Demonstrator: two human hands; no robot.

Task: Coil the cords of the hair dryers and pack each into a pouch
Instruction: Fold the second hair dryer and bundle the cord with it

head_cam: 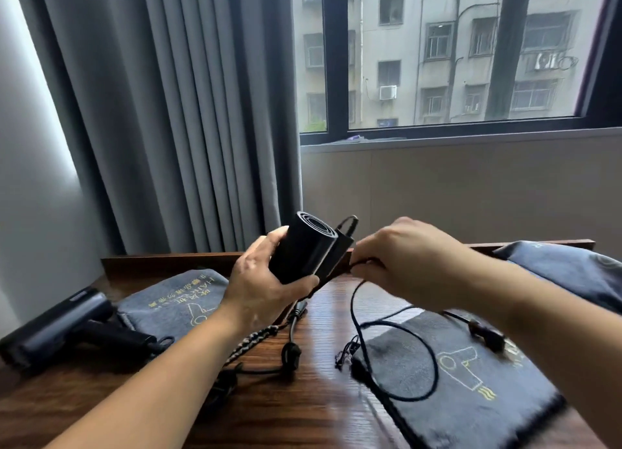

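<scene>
**Coiling the cord**

I am holding the dryer (304,246) above the table (331,317), left hand (259,280) gripping its barrel steady, right hand (404,260) pinching the cord (436,361) beside it for winding. Slack is trailing over the near right pouch (471,391); some bare wood is showing between it and the left pouch (178,297).

**Materials and finishes**

Held dryer (304,246): black plastic, matt, smooth. Left dryer (60,327): dark plastic with a faint satin sheen. Cord (436,364): black, smooth sheath. Left pouch (175,300) and right pouch (471,381): grey cloth, matt, soft nap, yellow markings. Drawstring (252,339): braided fibre, rough. Table (326,320): dark wood, polished, visible grain. Curtain (188,112): grey cloth, matt.
</scene>
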